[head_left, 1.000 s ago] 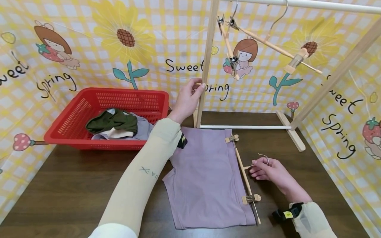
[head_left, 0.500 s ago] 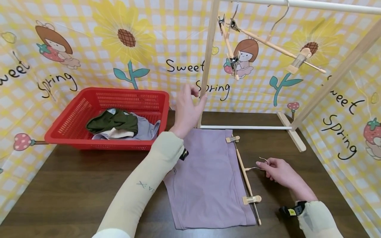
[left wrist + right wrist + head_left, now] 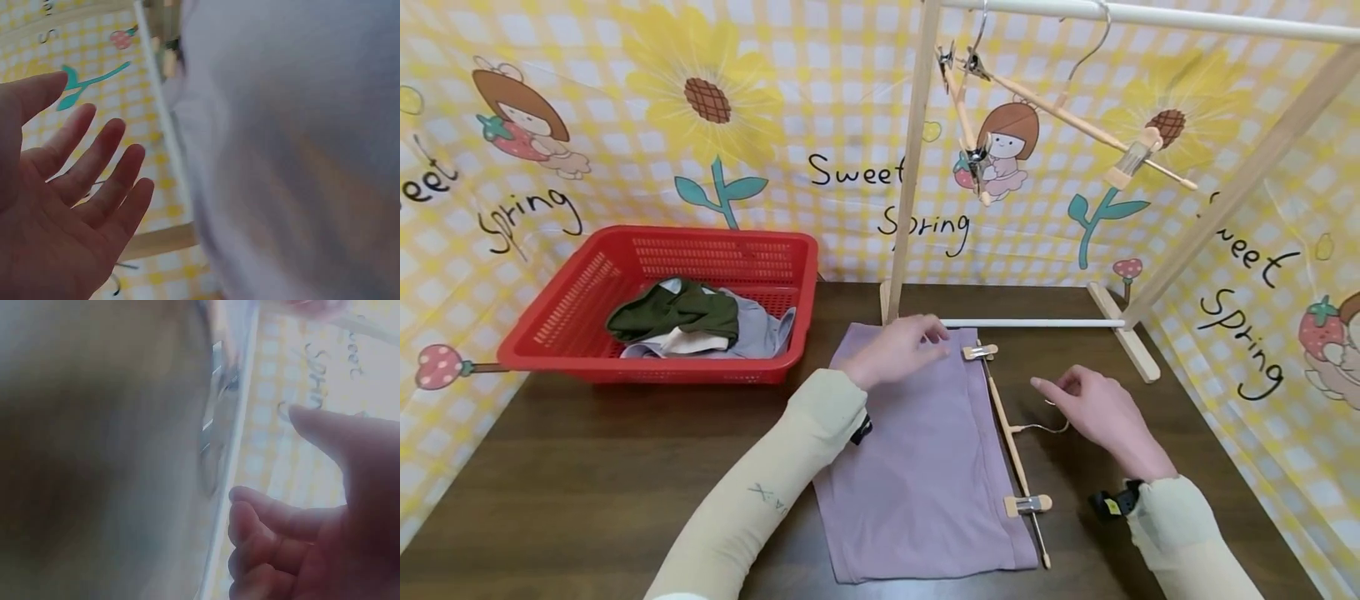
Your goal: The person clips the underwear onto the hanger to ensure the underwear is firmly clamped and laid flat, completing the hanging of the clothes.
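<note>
Folded lavender shorts [image 3: 925, 467] lie flat on the dark wooden table, clipped along the right edge to a wooden clip hanger [image 3: 1011, 437]. One clip [image 3: 980, 352] is at the far end of that edge, the other [image 3: 1028, 505] at the near end. Over the far part of the shorts is my left hand [image 3: 901, 348]; the left wrist view shows its fingers [image 3: 100, 150] spread, holding nothing. My right hand [image 3: 1105, 417] hovers beside the hanger's metal hook, part of which it hides. Its thumb and index finger stand apart with nothing between them in the right wrist view.
A red plastic basket [image 3: 658, 363] with green and grey garments [image 3: 681, 315] stands at the back left. Behind the shorts rises a wooden rack [image 3: 908, 167] with a white rail, from which clip hangers [image 3: 1052, 108] hang. A yellow checked cloth backs the table.
My left hand has come down from beside the rack post to over the shorts. My right hand has let go of the hanger's hook and lifted slightly. Shorts and hanger lie about as before.
</note>
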`<state>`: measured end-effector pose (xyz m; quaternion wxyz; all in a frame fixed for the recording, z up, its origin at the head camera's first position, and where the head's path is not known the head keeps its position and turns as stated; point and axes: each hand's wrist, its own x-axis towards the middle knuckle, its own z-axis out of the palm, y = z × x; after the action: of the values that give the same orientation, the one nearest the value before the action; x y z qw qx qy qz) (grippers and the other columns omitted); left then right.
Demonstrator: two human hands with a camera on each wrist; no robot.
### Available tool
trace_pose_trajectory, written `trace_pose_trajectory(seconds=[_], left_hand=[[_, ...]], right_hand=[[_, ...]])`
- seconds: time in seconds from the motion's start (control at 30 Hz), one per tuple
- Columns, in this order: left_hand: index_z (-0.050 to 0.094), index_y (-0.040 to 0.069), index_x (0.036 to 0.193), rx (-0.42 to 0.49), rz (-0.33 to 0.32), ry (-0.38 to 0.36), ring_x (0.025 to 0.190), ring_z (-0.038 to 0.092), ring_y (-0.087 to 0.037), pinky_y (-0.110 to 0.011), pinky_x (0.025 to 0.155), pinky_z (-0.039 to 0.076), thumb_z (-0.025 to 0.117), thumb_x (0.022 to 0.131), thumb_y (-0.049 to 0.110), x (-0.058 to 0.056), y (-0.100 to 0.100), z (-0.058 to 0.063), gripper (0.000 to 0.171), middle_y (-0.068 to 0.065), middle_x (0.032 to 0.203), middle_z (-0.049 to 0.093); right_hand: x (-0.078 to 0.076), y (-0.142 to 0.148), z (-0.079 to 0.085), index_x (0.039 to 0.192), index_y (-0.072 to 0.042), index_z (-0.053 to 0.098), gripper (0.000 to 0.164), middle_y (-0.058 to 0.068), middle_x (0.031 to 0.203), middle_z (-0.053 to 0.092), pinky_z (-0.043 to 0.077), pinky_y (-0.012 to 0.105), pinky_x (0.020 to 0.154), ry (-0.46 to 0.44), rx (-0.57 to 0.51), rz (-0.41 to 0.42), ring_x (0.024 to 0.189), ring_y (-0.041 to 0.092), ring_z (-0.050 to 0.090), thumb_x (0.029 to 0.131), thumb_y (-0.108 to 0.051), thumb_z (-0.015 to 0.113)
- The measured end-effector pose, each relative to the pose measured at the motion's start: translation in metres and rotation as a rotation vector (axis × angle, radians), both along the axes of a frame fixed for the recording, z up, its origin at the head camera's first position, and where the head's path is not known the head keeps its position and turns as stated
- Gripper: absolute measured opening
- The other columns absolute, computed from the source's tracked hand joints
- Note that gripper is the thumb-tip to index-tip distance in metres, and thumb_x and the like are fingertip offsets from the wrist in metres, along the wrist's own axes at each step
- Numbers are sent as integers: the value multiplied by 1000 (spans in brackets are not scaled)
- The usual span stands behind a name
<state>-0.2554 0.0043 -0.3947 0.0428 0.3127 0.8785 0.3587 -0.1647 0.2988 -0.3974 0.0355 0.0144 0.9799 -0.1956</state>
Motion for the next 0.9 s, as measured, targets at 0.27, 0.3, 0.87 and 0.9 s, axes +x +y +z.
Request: trace_pose_trajectory(seconds=[0.27, 0.3, 0.87, 0.9], left_hand=[[37, 6, 141, -143, -19, -55, 120, 44, -19, -30, 98, 35, 63, 89, 30, -1, 21, -26, 63, -10, 135, 40], [32, 5, 143, -159, -15, -54, 122, 42, -21, -30, 99, 34, 63, 88, 31, -2, 23, -29, 68, -12, 137, 37], [59, 9, 120, -146, 210, -120, 87, 57, -15, -30, 80, 44, 57, 93, 34, -12, 40, -39, 38, -3, 99, 63], [62, 10, 116, -148, 213, -117, 85, 57, -14, -29, 78, 45, 56, 93, 34, -12, 39, -40, 33, -2, 97, 64]], right_hand=[[-39, -22, 5, 101, -7, 62, 61, 7, 92, 64, 45, 41, 71, -14, -49, 81, 79, 23, 59, 86, -65, 49], [-44, -24, 5, 102, -6, 62, 62, 8, 94, 64, 45, 42, 72, -22, -45, 89, 82, 24, 59, 86, -64, 49], [-80, -41, -15, 95, -3, 66, 31, 9, 81, 63, 43, 36, 64, -113, -177, 142, 69, 21, 54, 93, -33, 57], [-80, -42, -16, 93, -3, 67, 28, 10, 80, 63, 43, 35, 62, -106, -189, 155, 67, 21, 54, 93, -29, 57]])
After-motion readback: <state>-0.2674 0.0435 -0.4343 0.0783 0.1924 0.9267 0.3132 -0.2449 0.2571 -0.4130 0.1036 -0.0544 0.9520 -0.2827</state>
